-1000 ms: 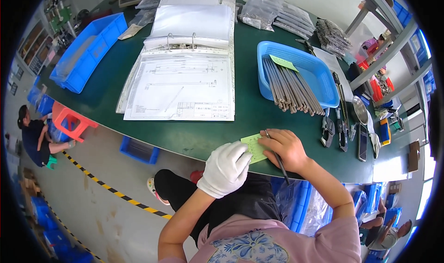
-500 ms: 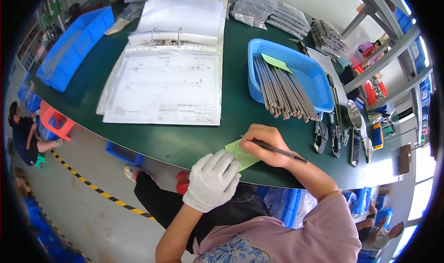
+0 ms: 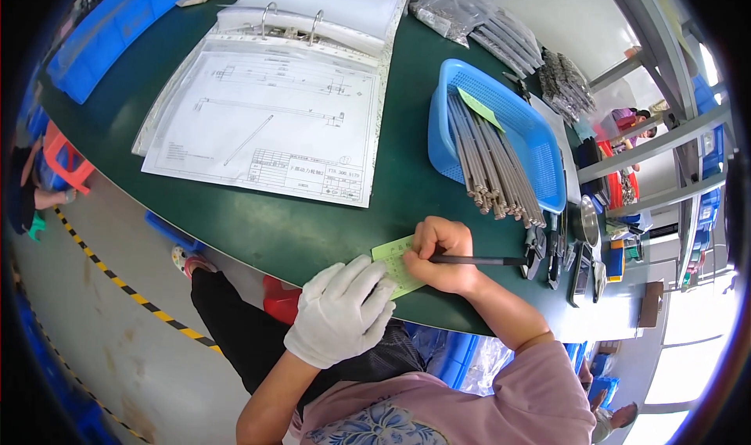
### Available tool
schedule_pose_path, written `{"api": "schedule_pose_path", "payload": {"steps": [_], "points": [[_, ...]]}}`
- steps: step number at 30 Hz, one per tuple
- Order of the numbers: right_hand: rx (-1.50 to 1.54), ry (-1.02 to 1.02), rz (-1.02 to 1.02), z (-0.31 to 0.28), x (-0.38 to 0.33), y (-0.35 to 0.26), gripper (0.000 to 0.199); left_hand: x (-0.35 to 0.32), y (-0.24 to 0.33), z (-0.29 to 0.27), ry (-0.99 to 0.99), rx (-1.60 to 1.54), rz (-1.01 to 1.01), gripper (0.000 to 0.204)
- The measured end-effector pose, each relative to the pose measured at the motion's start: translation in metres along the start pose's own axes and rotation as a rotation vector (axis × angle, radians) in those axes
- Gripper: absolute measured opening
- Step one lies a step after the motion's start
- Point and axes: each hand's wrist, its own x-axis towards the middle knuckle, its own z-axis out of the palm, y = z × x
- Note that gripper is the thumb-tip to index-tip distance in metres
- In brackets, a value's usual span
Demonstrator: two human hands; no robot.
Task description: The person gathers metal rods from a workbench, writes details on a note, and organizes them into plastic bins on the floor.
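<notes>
Both hands worked at the near edge of the green desk [image 3: 258, 226]. The left hand [image 3: 344, 312], in a white glove, lay flat with its fingers spread and pressed on the lower end of a small light-green slip [image 3: 391, 255], pinning it to the desk. The bare right hand [image 3: 440, 253] was closed around a dark pen [image 3: 477, 260], its tip down on the slip and its shaft pointing out to the right. The slip itself sat right at the desk's edge, between the two hands and partly hidden under them.

Beyond the hands, an open ring binder [image 3: 289, 77] lay with a line drawing on its near page. To its right stood a blue basket [image 3: 532, 132] filled with long grey metal rods [image 3: 489, 163], their ends sticking out over the near rim, and another light-green slip [image 3: 479, 107] lay on top of them. Bagged bundles of rods [image 3: 485, 23] lay farther back. Hand tools [image 3: 551, 245] rested just right of the pen. A blue bin [image 3: 109, 30] stood at the far left
</notes>
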Motion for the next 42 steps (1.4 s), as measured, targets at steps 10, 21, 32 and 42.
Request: {"api": "schedule_pose_path", "payload": {"steps": [10,21,32,42], "points": [[-0.009,-0.004,-0.033,-0.006,-0.004,-0.008,0.029,-0.001,0.001,-0.002,-0.017,0.062,-0.024,0.024],[-0.128,-0.014,-0.023,-0.002,-0.007,-0.006,0.027,-0.005,-0.002,0.006,0.037,0.083,-0.004,0.025],[-0.111,-0.022,-0.046,0.0,-0.005,-0.005,0.028,-0.005,-0.002,0.006,0.017,0.087,-0.01,0.023],[-0.131,-0.061,-0.02,-0.002,-0.004,-0.008,0.028,-0.003,0.0,0.0,-0.021,0.099,-0.022,0.023]]}}
